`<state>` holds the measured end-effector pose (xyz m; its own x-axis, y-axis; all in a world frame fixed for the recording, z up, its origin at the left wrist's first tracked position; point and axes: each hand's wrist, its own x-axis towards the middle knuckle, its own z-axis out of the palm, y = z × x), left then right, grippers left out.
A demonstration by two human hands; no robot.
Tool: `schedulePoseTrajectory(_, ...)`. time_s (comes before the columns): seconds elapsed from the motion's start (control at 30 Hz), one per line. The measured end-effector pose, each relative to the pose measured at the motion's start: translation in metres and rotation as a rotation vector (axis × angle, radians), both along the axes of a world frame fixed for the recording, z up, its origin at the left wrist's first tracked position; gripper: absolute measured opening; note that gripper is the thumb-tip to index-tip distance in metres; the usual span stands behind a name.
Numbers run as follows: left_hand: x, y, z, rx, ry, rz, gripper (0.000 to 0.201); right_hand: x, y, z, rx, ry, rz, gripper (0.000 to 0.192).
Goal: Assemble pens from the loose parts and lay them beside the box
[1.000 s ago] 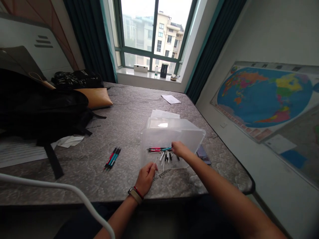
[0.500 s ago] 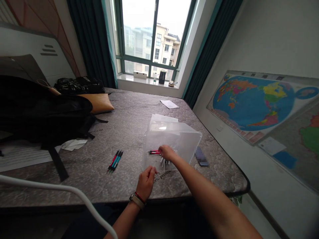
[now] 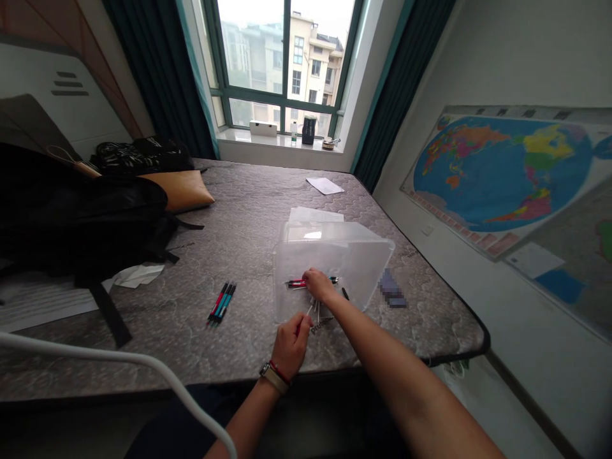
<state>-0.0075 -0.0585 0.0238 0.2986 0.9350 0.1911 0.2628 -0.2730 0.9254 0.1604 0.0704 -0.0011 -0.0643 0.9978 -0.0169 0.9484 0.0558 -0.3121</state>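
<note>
A clear plastic box (image 3: 335, 255) lies tipped on the patterned mattress with its open side toward me. My right hand (image 3: 316, 284) reaches into it, fingers curled down over red pens (image 3: 296, 283); whatever lies under the fingertips is hidden. A black-tipped teal pen (image 3: 334, 280) shows just past that hand. Thin white sticks (image 3: 318, 311) fan out below it, near a short black piece (image 3: 345, 293). My left hand (image 3: 291, 341), at the box's front edge, pinches what looks like one thin white stick. Red and teal pens (image 3: 222, 305) lie side by side to the left.
A black backpack (image 3: 95, 223) and a tan pouch (image 3: 179, 190) lie on the left, beside papers. A blurred dark phone-like object (image 3: 393, 290) is right of the box. Behind it are paper sheets (image 3: 325, 185). A white tube (image 3: 119, 357) crosses the lower left.
My left hand has moved up and right to the white sticks. The right hand stays over the pens in the box, shifted slightly. The whole view has tilted a little.
</note>
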Motion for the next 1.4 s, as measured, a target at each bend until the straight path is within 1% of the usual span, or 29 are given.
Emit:
schedulePoseTrajectory(0.13, 0.001, 0.000, -0.002, -0.019, -0.015, 0.009, 0.036, 0.000, -0.002, 0.005, 0.028, -0.003, 0.004, 0.024)
schedulePoseTrajectory(0.23, 0.001, 0.003, -0.003, -0.058, -0.050, 0.037, 0.037, 0.006, -0.009, 0.010, 0.042, -0.012, 0.009, 0.023)
schedulePoseTrajectory(0.47, 0.000, 0.010, -0.006, -0.106, -0.097, 0.053, 0.040, 0.043, -0.025, 0.028, 0.018, -0.038, 0.026, 0.023)
schedulePoseTrajectory(0.57, 0.000, 0.012, -0.003, -0.094, -0.095, 0.056, 0.039, 0.058, -0.031, 0.037, -0.042, -0.049, 0.074, 0.022)
schedulePoseTrajectory(0.7, -0.001, 0.013, 0.004, -0.009, -0.032, 0.036, 0.037, 0.066, -0.040, 0.042, -0.205, -0.063, 0.178, 0.019)
schedulePoseTrajectory(0.77, -0.002, 0.013, 0.007, 0.020, -0.002, 0.019, 0.037, 0.064, -0.043, 0.043, -0.304, -0.070, 0.229, 0.024)
schedulePoseTrajectory(0.87, -0.003, 0.013, 0.009, 0.020, 0.007, 0.012, 0.037, 0.057, -0.045, 0.048, -0.435, -0.096, 0.306, 0.041)
schedulePoseTrajectory(0.9, -0.003, 0.013, 0.009, 0.017, 0.001, 0.016, 0.037, 0.053, -0.046, 0.051, -0.441, -0.101, 0.323, 0.043)
schedulePoseTrajectory(0.93, -0.003, 0.014, 0.009, 0.013, -0.007, 0.022, 0.038, 0.049, -0.047, 0.054, -0.416, -0.096, 0.330, 0.041)
schedulePoseTrajectory(0.97, -0.002, 0.015, 0.008, 0.007, -0.018, 0.029, 0.038, 0.045, -0.049, 0.055, -0.349, -0.073, 0.316, 0.032)
schedulePoseTrajectory(1.03, 0.000, 0.018, 0.005, -0.018, -0.038, 0.035, 0.039, 0.036, -0.057, 0.055, -0.134, 0.068, 0.233, 0.013)
schedulePoseTrajectory(1.07, 0.001, 0.019, 0.002, -0.040, -0.050, 0.033, 0.040, 0.032, -0.064, 0.051, -0.023, 0.188, 0.161, 0.014)
schedulePoseTrajectory(1.13, 0.002, 0.021, -0.003, -0.095, -0.093, 0.026, 0.040, 0.021, -0.079, 0.037, 0.093, 0.516, -0.008, 0.026)
schedulePoseTrajectory(1.17, 0.003, 0.021, -0.006, -0.118, -0.119, 0.026, 0.041, 0.016, -0.088, 0.027, 0.114, 0.711, -0.098, 0.033)
schedulePoseTrajectory(1.23, 0.003, 0.021, -0.011, -0.151, -0.164, 0.034, 0.041, 0.006, -0.105, 0.005, 0.095, 1.047, -0.237, 0.041)
schedulePoseTrajectory(1.3, 0.004, 0.019, -0.015, -0.164, -0.182, 0.034, 0.040, 0.000, -0.120, -0.012, 0.070, 1.261, -0.358, 0.044)
schedulePoseTrajectory(1.33, 0.004, 0.018, -0.017, -0.167, -0.185, 0.032, 0.040, -0.002, -0.126, -0.017, 0.049, 1.342, -0.423, 0.045)
schedulePoseTrajectory(1.4, 0.004, 0.014, -0.021, -0.172, -0.195, 0.049, 0.040, -0.002, -0.132, -0.020, 0.025, 1.504, -0.534, 0.045)
